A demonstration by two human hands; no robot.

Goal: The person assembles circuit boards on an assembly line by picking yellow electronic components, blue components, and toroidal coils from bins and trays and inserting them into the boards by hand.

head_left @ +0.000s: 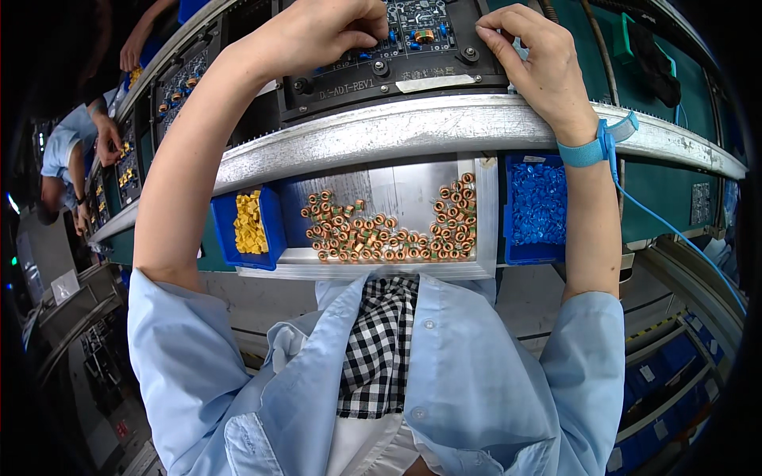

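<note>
My left hand (pixel 337 32) is over a circuit board (pixel 425 16) in a black fixture (pixel 341 94). Its thumb and fingers are pinched beside small blue components (pixel 392 36); whatever they hold is hidden. A copper-wound ring coil (pixel 425 36) stands on the board to the right of that hand. At the fixture's right edge, my right hand (pixel 536 55) has its fingers curled in toward the thumb, and I cannot make out anything between them. A blue strap (pixel 587 152) with a cord circles the right wrist.
Below the metal rail (pixel 381 131), a tray (pixel 486 214) holds many copper coils (pixel 381 234). Blue bins of yellow parts (pixel 250 226) and blue disc parts (pixel 538 202) flank it. More boards (pixel 178 87) lie leftward, where other people's hands (pixel 107 139) work. A black cloth-like item (pixel 655 67) is far right.
</note>
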